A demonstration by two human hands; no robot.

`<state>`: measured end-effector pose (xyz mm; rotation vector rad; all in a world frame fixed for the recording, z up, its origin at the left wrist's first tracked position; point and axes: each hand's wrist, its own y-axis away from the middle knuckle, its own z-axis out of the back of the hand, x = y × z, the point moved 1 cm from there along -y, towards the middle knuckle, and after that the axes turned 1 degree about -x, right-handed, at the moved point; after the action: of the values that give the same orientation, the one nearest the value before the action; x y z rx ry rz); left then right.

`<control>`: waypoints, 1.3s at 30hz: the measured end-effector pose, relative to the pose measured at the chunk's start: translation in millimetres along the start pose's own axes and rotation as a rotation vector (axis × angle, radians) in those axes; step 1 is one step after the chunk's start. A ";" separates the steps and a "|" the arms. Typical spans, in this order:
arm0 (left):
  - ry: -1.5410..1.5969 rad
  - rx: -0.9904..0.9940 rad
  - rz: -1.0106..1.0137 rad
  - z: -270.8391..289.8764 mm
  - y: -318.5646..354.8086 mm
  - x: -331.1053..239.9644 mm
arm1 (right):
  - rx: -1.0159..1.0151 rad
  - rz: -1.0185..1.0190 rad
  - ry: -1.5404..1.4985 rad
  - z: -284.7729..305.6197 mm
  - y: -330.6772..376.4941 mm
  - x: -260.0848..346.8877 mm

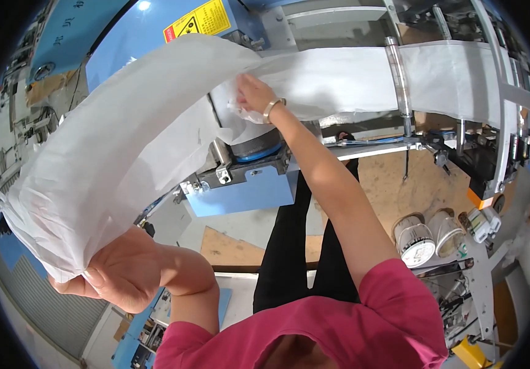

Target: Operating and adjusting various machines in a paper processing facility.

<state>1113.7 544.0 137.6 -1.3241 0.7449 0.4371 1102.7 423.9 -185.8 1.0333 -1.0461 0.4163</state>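
Observation:
A long band of thin white sheet [117, 117], either film or fabric, runs from the rollers on the right and curves down to my left. My left hand [126, 267] grips its bunched, wrinkled end at the lower left, thumb and fingers closed on it. Over the middle of the machine, my right hand [256, 95] has its fingers curled on a crumpled edge of the same sheet. A bracelet circles that wrist. Below the right hand sits a dark round part [256, 147] with a blue rim, partly covered by the sheet.
A metal roller [398, 80] crosses the sheet on the right, beside a metal frame [502, 98]. The blue machine housing [148, 37] bears a yellow warning label [197, 21]. A blue panel [243, 194] juts toward my legs. Two white buckets [416, 246] stand at the lower right.

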 end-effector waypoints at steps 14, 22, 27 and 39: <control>-0.076 0.211 0.110 -75.5 29.1 4.1 | -0.128 0.456 0.724 -6.1 17.4 -15.3; 0.061 0.560 0.107 -111.8 30.8 16.8 | 0.032 0.435 0.782 18.6 23.0 0.4; 0.703 0.492 0.392 -193.2 96.9 31.9 | 0.034 0.516 0.912 32.4 40.3 17.1; -0.009 1.074 0.104 -218.6 228.0 112.5 | -0.028 0.699 0.649 4.5 47.4 -9.6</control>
<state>986.5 367.2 -117.4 -0.2765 0.8573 0.0720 1061.9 445.0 -170.1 0.4126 -0.7813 1.2106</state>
